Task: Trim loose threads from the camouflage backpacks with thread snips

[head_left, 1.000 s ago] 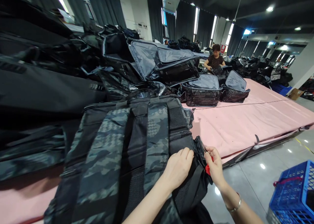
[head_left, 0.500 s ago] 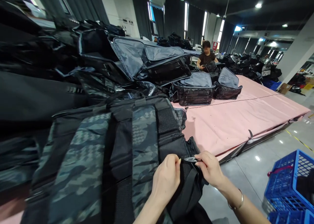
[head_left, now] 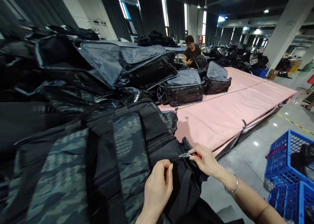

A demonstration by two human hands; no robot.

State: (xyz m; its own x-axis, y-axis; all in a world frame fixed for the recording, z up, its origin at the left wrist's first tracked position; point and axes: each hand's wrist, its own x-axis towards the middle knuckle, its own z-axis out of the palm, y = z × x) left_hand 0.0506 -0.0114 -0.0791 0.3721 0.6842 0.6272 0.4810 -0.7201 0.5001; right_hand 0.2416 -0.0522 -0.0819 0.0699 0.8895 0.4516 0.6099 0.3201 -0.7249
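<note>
The bag [head_left: 130, 145] lies straps up, from lower left to centre of the frame. The left hand [head_left: 158, 184] has its fingers pinched narrow (on what, I cannot tell). The snips [head_left: 185, 155], in the right hand's [head_left: 207, 162] fingers, are best angled clear of the fabric.

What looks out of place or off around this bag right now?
Nothing looks spilled or plainly damaged. The pink cover is wrinkled and has a few small dark specks near the backpack, which stand out against the pale surface; I can't tell whether they're dirt or scraps.
</note>
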